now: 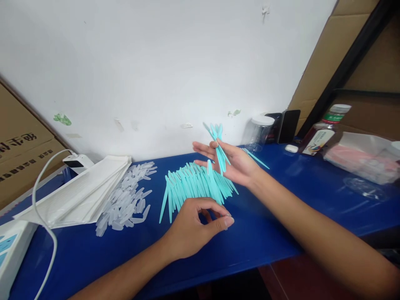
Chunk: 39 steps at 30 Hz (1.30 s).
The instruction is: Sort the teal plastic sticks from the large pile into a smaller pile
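My right hand is raised above the blue table, its thumb pinching a small bunch of turquoise eyebrow razors against the fingers. The other fingers stretch out to the left. Below it, a fanned row of the same slim razors lies on the table. One larger-looking razor slants over the row, its lower end passing behind my left hand. That hand is curled in front of the row, thumb and fingertip pressed together; whether anything is between them is hidden.
Left of the row lies a heap of translucent plastic covers, beside white padded envelopes. A white cable loops at far left. Loose razors, a clear jar, a phone and a bottle stand or lie to the right.
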### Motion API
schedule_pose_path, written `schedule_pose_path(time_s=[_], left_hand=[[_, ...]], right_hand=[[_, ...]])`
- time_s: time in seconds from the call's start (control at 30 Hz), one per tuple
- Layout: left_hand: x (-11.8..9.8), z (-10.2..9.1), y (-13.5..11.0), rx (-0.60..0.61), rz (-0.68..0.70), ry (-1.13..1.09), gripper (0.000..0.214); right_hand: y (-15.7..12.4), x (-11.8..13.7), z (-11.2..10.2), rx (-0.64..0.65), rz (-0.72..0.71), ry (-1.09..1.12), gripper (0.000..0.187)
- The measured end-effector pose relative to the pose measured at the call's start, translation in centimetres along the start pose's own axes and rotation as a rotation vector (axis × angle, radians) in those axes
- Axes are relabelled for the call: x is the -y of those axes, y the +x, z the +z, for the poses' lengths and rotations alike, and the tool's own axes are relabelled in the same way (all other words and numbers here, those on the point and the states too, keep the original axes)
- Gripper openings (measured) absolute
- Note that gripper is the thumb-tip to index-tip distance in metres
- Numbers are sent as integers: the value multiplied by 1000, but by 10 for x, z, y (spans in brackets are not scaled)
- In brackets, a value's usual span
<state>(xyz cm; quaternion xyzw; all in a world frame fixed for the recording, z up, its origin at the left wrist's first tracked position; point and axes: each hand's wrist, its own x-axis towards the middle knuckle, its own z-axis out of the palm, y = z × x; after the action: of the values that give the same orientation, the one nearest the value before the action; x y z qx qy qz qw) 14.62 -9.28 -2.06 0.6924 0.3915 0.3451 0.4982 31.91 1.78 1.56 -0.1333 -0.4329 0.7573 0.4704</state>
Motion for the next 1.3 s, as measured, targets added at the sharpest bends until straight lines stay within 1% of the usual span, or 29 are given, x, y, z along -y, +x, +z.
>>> schedule_pose_path(time_s=[0.1,0.13,0.17,0.23,0.3,0.4,0.47,0.53,0.6,0.63,0.67,0.73,0.8,0.87,0.93,1.0,1.1,1.17,1.3], left_hand=[[3,-7,3,-116,23,4,17],[4,-11,5,-166,36,12,18],[6,-16,7,-213,46,24,19],[11,-27,12,-283,54,35,21],[16,-37,17,-306,44,34,23],[19,-43,19,-286,64,34,24],[19,-41,18,-256,73,50,24],[18,-38,16,-222,80,65,23],[17,-36,15,-215,105,66,23],[17,-37,15,-237,121,67,23],[16,-39,16,-280,141,71,23],[17,-46,20,-415,172,95,24],[17,-59,25,-573,185,110,26],[18,-73,30,-651,154,34,31],[18,-86,34,-703,118,-81,37],[18,-96,37,-716,82,-163,43],[20,-104,37,-678,40,-239,48],[21,-105,37,-646,26,-279,48],[22,-103,37,-619,10,-336,47]], right_hand=[[5,2,-7,-248,-105,-93,27],[5,2,-8,-295,-122,-123,28],[5,2,-8,-305,-116,-153,30],[3,1,-6,-247,-40,-217,31],[-1,-1,-1,-182,44,-308,32],[-7,-8,7,-79,141,-481,39],[-9,-16,10,-2,189,-579,41],[-9,-23,10,48,196,-626,41],[-8,-26,8,46,154,-650,44],[-7,-26,6,23,125,-667,44],[-6,-25,4,-13,96,-689,44],[-4,-19,-1,-83,53,-747,45],[-2,-12,-7,-80,62,-775,46],[-1,-8,-12,-45,100,-762,45],[-1,-6,-16,-42,137,-734,42],[0,-7,-18,-55,176,-695,43],[0,-9,-19,-32,231,-624,45],[1,-10,-19,-23,240,-600,42],[2,-10,-22,-39,207,-617,41]])
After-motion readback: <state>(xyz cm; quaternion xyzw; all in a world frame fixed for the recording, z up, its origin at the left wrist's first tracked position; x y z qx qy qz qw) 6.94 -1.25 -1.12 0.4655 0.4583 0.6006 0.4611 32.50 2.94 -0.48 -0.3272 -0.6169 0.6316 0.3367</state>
